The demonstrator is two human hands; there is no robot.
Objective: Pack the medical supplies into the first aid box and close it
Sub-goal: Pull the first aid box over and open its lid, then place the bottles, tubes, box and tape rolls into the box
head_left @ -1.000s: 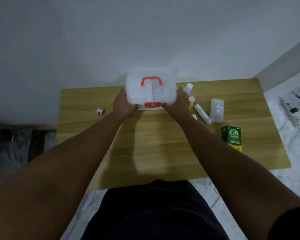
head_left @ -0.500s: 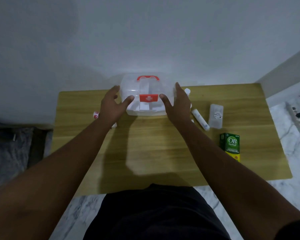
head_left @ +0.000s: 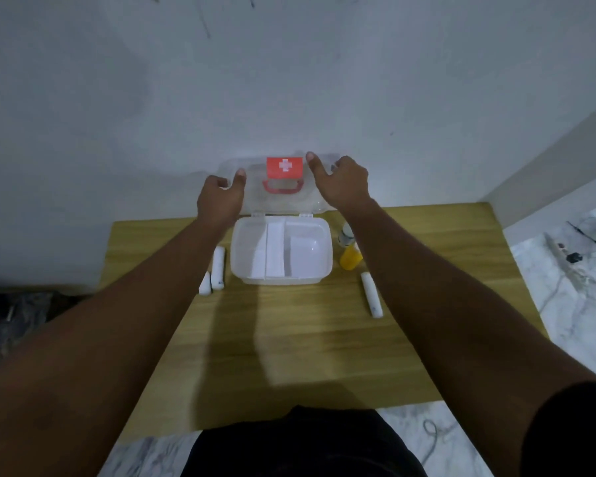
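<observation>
The white first aid box [head_left: 320, 270] stands open at the back of the wooden table [head_left: 307, 339], its inner white tray with compartments showing. Its clear lid [head_left: 255, 197], with a red cross latch and red handle, is swung up against the wall. My left hand [head_left: 219, 197] grips the lid's left edge and my right hand [head_left: 343, 182] grips its right edge. Two white tubes [head_left: 217, 270] lie left of the box. A yellow bottle [head_left: 351, 258] stands right of it, with a white bottle [head_left: 345, 235] behind. Another white tube [head_left: 371, 299] lies further right.
The wall rises right behind the box. White marble floor [head_left: 582, 304] with cables and a power strip [head_left: 565, 253] lies right of the table. My right forearm hides part of the table's right side.
The lid was shut with my hands at the box's sides; now it is swung up and back against the wall, and both hands have risen with it.
</observation>
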